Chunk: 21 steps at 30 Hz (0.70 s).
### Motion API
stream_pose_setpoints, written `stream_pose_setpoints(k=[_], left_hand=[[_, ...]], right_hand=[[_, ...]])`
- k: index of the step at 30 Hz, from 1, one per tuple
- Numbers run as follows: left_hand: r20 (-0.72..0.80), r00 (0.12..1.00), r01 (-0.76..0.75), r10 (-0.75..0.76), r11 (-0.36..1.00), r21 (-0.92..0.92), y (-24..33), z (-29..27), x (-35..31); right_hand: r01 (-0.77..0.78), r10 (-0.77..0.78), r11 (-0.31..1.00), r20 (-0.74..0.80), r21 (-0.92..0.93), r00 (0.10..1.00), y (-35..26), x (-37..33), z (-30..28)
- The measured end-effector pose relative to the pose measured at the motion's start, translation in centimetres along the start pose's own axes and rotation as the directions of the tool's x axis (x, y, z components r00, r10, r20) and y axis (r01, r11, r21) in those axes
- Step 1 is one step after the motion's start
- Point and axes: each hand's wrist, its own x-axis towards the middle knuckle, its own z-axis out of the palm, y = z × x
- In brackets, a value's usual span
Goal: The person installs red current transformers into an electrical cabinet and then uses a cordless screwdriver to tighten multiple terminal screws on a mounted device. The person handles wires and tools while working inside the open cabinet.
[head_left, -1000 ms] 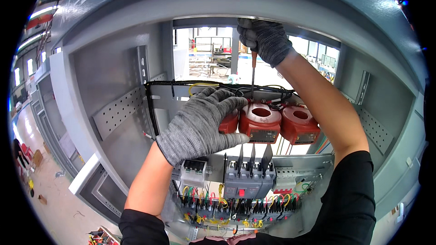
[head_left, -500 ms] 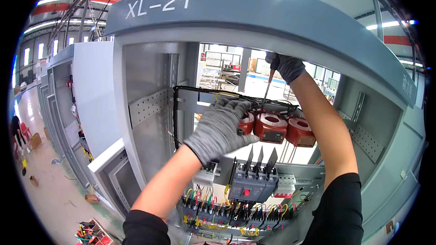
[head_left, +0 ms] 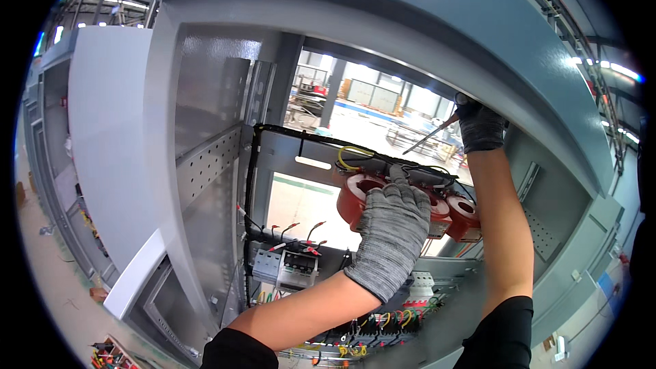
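Three dark red ring-shaped current transformers hang in a row on a crossbar inside the grey cabinet; the left one (head_left: 350, 199) and right one (head_left: 465, 217) show well. My left hand (head_left: 398, 215), in a grey knitted glove, covers most of the middle one. Its index finger reaches to the terminals behind, the other fingers are bent, and whatever they pinch is hidden. Up at the right, under the cabinet's top edge, my gloved right hand (head_left: 481, 127) is closed round a screwdriver (head_left: 432, 135). The blade slants down to the left, its tip apart from the terminals.
A black wire bundle (head_left: 311, 138) with a yellow wire loop (head_left: 350, 158) runs behind the transformers. Lower down are small grey rail-mounted devices (head_left: 285, 268) and several wired breakers (head_left: 386, 324). A perforated rail (head_left: 212, 167) lines the left wall. A toolbox (head_left: 115, 355) stands on the floor.
My right hand has moved right, lifting the screwdriver tip off the terminals. My left hand has shifted right onto the middle transformer, its fingers now bent. The view has tilted and come nearer.
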Motion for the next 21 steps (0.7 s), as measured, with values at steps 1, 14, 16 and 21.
stream_pose_setpoints(k=[1, 14, 16, 21], left_hand=[[-0.022, 1.0, -0.017, 0.017, 1.0, -0.004, 0.1, 0.3, -0.1], [0.004, 0.987, -0.163, 0.163, 0.985, -0.066, -1.3, -0.2, -0.5], [-0.045, 0.986, -0.163, 0.161, 0.985, -0.063, -1.4, 0.1, -0.6], [-0.15, 0.974, -0.183, 0.171, 0.98, -0.073, -1.8, 0.7, -0.4]], right_hand=[[-0.013, 0.013, 1.0, 0.034, 0.023, 0.999, 0.1, -0.2, 0.1], [-0.104, 0.127, 0.991, 0.347, -0.082, 0.929, 3.6, -0.9, 1.0], [-0.094, 0.123, 0.991, 0.388, -0.095, 0.914, 3.5, -1.1, 1.3], [-0.088, 0.099, 0.995, 0.4, -0.047, 0.911, 3.3, -2.2, 2.0]])
